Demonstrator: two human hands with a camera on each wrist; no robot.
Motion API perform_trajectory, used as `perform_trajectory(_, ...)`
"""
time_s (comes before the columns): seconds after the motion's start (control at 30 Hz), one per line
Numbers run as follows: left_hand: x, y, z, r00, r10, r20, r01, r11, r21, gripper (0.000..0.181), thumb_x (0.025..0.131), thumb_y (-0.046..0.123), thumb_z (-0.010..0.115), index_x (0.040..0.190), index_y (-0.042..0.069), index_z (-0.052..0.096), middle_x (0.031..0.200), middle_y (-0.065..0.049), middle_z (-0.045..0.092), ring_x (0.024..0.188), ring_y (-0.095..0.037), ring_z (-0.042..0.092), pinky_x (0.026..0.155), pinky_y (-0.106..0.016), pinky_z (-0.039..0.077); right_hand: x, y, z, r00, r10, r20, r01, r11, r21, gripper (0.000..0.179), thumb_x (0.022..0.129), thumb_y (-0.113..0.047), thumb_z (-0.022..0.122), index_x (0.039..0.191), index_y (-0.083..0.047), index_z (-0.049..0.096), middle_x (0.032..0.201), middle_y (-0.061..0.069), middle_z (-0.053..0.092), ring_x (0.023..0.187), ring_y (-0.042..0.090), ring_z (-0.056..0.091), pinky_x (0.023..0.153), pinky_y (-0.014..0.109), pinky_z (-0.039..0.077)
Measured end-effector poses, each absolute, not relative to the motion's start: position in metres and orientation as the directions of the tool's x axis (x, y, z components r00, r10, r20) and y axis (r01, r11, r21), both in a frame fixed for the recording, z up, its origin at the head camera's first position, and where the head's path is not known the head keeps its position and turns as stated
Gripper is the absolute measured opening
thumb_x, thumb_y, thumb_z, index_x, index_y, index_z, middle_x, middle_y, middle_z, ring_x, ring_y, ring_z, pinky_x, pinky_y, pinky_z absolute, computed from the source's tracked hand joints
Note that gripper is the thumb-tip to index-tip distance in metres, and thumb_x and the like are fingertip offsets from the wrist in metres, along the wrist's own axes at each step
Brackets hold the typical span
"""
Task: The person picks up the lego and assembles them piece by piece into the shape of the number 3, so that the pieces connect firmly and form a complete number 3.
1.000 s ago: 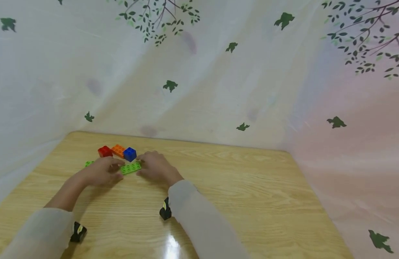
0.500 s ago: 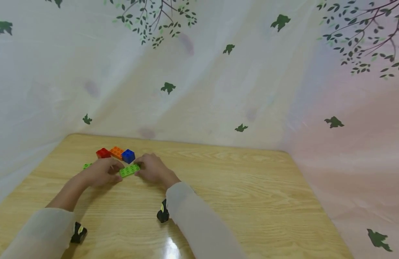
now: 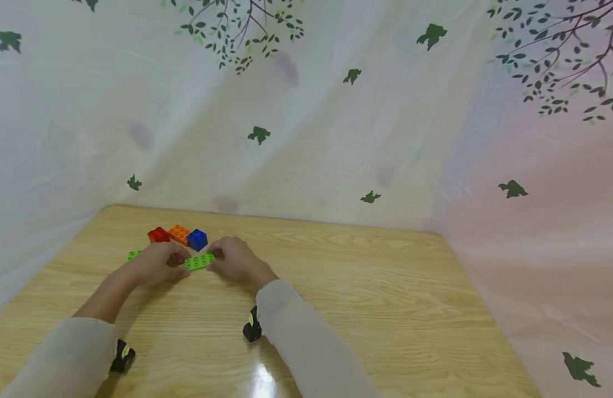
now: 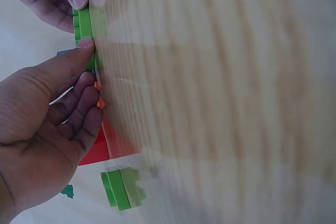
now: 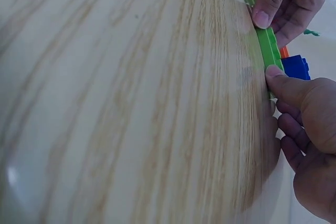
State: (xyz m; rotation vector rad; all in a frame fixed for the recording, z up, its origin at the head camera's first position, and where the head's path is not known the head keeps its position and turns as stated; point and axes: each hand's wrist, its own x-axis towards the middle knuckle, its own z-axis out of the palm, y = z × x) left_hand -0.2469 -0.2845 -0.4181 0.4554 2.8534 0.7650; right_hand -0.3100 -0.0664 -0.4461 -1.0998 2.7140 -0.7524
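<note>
A long lime-green building brick (image 3: 200, 261), studs up, lies between my two hands at the left part of the table. My left hand (image 3: 157, 264) pinches its left end, with the thumb on the near side and fingers behind. At the other end my right hand (image 3: 236, 261) pinches it the same way. In the left wrist view both thumbs press the near face of the green brick (image 4: 85, 24). Just behind stand a blue brick (image 3: 197, 240), an orange brick (image 3: 179, 234) and a red brick (image 3: 159, 235). My left hand partly hides another green brick (image 3: 134, 255).
The wooden table (image 3: 366, 298) stretches to the right and toward me. A pale cloth (image 3: 306, 166) printed with leaves and birds hangs beyond its far edge. Black wrist devices (image 3: 122, 356) sit at both sleeves.
Both hands have closed in on the green brick's ends. The brick tilted, then turned back a little toward level. The view has shifted slightly; the other bricks stay put.
</note>
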Motion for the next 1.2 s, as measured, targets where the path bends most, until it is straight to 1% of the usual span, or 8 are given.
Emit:
perform_trajectory(0.1, -0.248, -0.284, -0.417, -0.941, 0.333, -0.063, 0.256, 0.820, 0.512, 0.038, 0.091, 0.024, 0.079, 0.117, -0.002, 0.070, 0.103, -0.005, 0.071, 0.095, -0.024, 0.066, 0.089, -0.052, 0.055, -0.311, -0.065, -0.446, -0.729, -0.682, 0.067, -0.614, 0.607, -0.504, 0.030, 0.094, -0.028, 0.077, 0.122, -0.017, 0.075, 0.103, -0.011, 0.066, 0.090, 0.003, 0.054, 0.082, 0.014, 0.044)
perform_trajectory(0.2, -0.249, -0.283, -0.417, -0.940, 0.332, -0.073, 0.250, 0.819, 0.516, 0.040, 0.090, 0.026, 0.081, 0.117, -0.002, 0.070, 0.103, -0.005, 0.071, 0.094, -0.025, 0.065, 0.089, -0.052, 0.055, -0.311, -0.064, -0.446, -0.725, -0.685, 0.065, -0.613, 0.600, -0.514, 0.030, 0.094, -0.027, 0.077, 0.122, -0.016, 0.075, 0.105, -0.011, 0.067, 0.091, 0.002, 0.056, 0.083, 0.013, 0.044)
perform_trajectory(0.37, -0.249, -0.282, -0.416, -0.942, 0.317, -0.112, 0.214, 0.822, 0.527, 0.046, 0.087, 0.029, 0.084, 0.117, -0.002, 0.069, 0.103, -0.006, 0.070, 0.094, -0.025, 0.063, 0.089, -0.052, 0.055, -0.310, -0.063, -0.443, -0.717, -0.694, 0.055, -0.622, 0.603, -0.500, 0.028, 0.095, -0.026, 0.077, 0.121, -0.016, 0.075, 0.104, -0.011, 0.069, 0.091, 0.003, 0.056, 0.084, 0.013, 0.044)
perform_trajectory(0.47, -0.249, -0.281, -0.415, -0.943, 0.309, -0.120, 0.204, 0.826, 0.526, 0.046, 0.086, 0.028, 0.084, 0.117, -0.002, 0.069, 0.104, -0.006, 0.070, 0.095, -0.025, 0.063, 0.090, -0.052, 0.055, -0.308, -0.062, -0.441, -0.712, -0.701, 0.045, -0.630, 0.609, -0.483, 0.029, 0.095, -0.027, 0.076, 0.122, -0.016, 0.074, 0.106, -0.011, 0.069, 0.092, 0.003, 0.056, 0.086, 0.014, 0.044)
perform_trajectory(0.63, -0.250, -0.282, -0.415, -0.942, 0.314, -0.121, 0.209, 0.827, 0.522, 0.047, 0.086, 0.026, 0.084, 0.118, -0.004, 0.068, 0.105, -0.008, 0.070, 0.096, -0.027, 0.065, 0.090, -0.052, 0.055, -0.307, -0.062, -0.439, -0.717, -0.696, 0.027, -0.621, 0.620, -0.480, 0.032, 0.095, -0.029, 0.077, 0.124, -0.016, 0.074, 0.110, -0.010, 0.069, 0.096, 0.002, 0.057, 0.089, 0.015, 0.046)
perform_trajectory(0.9, -0.251, -0.279, -0.415, -0.932, 0.341, -0.124, 0.226, 0.814, 0.535, 0.046, 0.086, 0.026, 0.084, 0.118, -0.004, 0.069, 0.106, -0.008, 0.070, 0.097, -0.026, 0.065, 0.090, -0.051, 0.056, -0.306, -0.058, -0.438, -0.721, -0.693, -0.020, -0.601, 0.639, -0.481, 0.032, 0.094, -0.028, 0.078, 0.123, -0.016, 0.074, 0.107, -0.011, 0.071, 0.092, 0.000, 0.058, 0.085, 0.014, 0.047)
perform_trajectory(1.03, -0.251, -0.276, -0.415, -0.929, 0.352, -0.116, 0.238, 0.806, 0.543, 0.048, 0.086, 0.027, 0.085, 0.119, -0.004, 0.070, 0.106, -0.007, 0.070, 0.097, -0.025, 0.066, 0.090, -0.050, 0.056, -0.306, -0.054, -0.436, -0.727, -0.685, -0.049, -0.576, 0.648, -0.498, 0.034, 0.094, -0.026, 0.077, 0.126, -0.015, 0.073, 0.111, -0.010, 0.071, 0.096, 0.000, 0.061, 0.087, 0.014, 0.048)
perform_trajectory(1.2, -0.253, -0.272, -0.415, -0.925, 0.366, -0.106, 0.249, 0.790, 0.560, 0.046, 0.084, 0.026, 0.086, 0.116, -0.004, 0.070, 0.104, -0.006, 0.071, 0.096, -0.025, 0.066, 0.089, -0.049, 0.057, -0.306, -0.048, -0.434, -0.728, -0.684, -0.051, -0.568, 0.642, -0.515, 0.035, 0.094, -0.024, 0.078, 0.126, -0.014, 0.072, 0.112, -0.008, 0.072, 0.099, 0.000, 0.062, 0.087, 0.014, 0.048)
